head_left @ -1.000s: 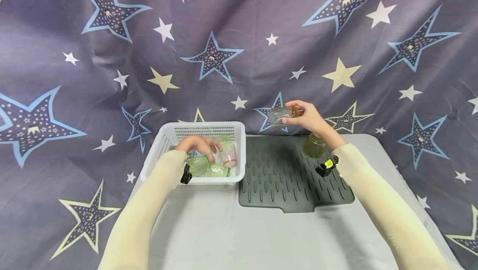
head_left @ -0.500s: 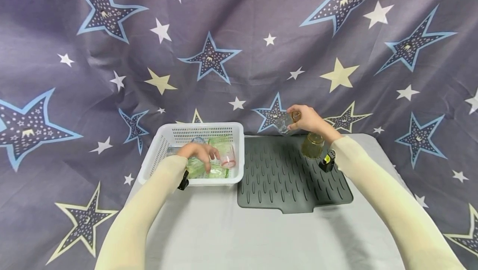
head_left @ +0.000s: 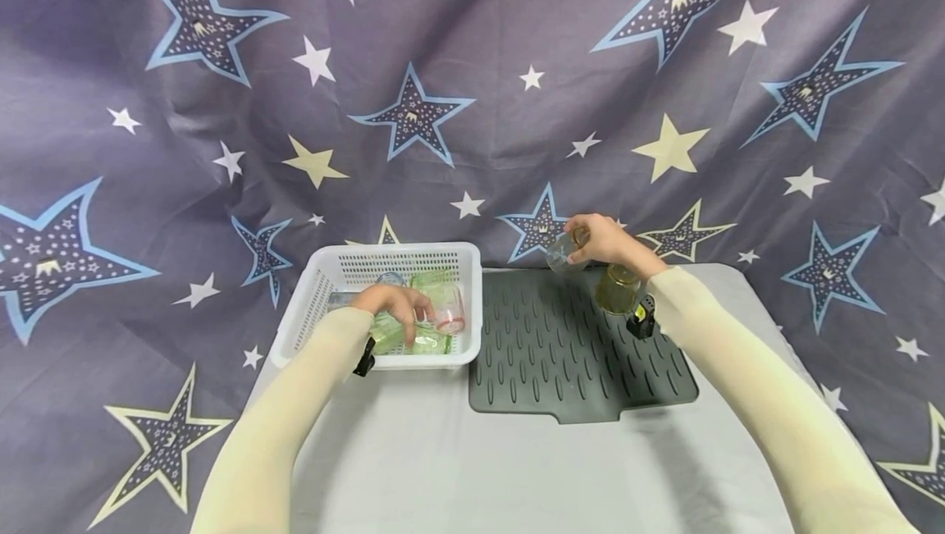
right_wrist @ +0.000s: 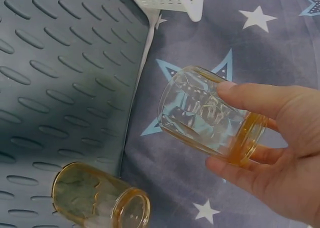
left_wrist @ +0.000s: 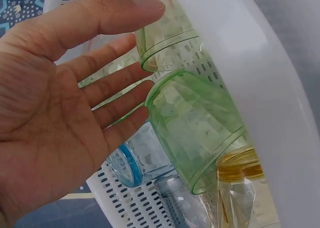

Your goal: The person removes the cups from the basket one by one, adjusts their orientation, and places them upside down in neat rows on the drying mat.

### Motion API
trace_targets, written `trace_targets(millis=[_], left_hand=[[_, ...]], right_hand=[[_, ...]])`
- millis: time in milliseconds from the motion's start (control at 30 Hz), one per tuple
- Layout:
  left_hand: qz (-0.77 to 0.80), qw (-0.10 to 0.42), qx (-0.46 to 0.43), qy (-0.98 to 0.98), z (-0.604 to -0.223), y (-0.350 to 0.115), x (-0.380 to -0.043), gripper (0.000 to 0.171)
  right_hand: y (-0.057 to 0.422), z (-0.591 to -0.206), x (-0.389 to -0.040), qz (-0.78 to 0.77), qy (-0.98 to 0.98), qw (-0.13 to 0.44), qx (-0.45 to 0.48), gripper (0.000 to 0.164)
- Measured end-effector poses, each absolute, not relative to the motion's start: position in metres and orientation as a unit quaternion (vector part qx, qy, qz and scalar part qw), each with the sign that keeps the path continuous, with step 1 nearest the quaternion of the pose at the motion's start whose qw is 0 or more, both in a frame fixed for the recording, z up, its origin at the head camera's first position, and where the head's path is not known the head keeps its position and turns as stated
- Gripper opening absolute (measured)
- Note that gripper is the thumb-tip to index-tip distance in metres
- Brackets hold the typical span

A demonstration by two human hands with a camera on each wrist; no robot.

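Note:
My right hand grips a clear drinking glass by its amber base, thumb on one side and fingers on the other. That glass is tilted, its mouth pointing down and left above the far edge of the dark drying mat. Below the right hand, an amber glass stands upside down on the mat. My left hand reaches into the white basket, fingers extended and thumb apart. Its fingertips are at the rim of a green glass; whether they touch cannot be told.
Other glasses lie in the basket: another green one, a blue-rimmed one, an amber-rimmed one and a pink-rimmed one. A star-patterned curtain hangs behind the white-covered table.
My right hand has turned the clear glass from nearly sideways to mouth downward and lowered it slightly. My left hand's fingers have shifted a little within the basket, and the green glass lies lower beneath them.

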State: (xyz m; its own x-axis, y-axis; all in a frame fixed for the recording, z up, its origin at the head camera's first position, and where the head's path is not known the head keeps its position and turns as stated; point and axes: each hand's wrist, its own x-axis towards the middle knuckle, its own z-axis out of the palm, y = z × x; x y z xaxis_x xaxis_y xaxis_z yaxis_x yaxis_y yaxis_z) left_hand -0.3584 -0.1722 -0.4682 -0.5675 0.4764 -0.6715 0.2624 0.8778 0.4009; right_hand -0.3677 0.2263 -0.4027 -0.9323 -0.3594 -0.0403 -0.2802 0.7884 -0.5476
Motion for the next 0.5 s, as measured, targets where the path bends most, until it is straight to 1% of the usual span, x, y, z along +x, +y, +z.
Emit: trace_targets(millis=[267, 500], left_hand=[[0.078, 0.406, 0.232, 0.88, -0.469, -0.162, -0.35, 0.07], [0.077, 0.405, 0.23, 0.882, -0.476, -0.158, -0.346, 0.062]], right_hand=[[0.229, -0.406, -0.371, -0.28, 0.943, 0.07, -0.166, 0.056], [0.232, -0.412, -0.372, -0.27, 0.947, 0.076, -0.155, 0.056]])
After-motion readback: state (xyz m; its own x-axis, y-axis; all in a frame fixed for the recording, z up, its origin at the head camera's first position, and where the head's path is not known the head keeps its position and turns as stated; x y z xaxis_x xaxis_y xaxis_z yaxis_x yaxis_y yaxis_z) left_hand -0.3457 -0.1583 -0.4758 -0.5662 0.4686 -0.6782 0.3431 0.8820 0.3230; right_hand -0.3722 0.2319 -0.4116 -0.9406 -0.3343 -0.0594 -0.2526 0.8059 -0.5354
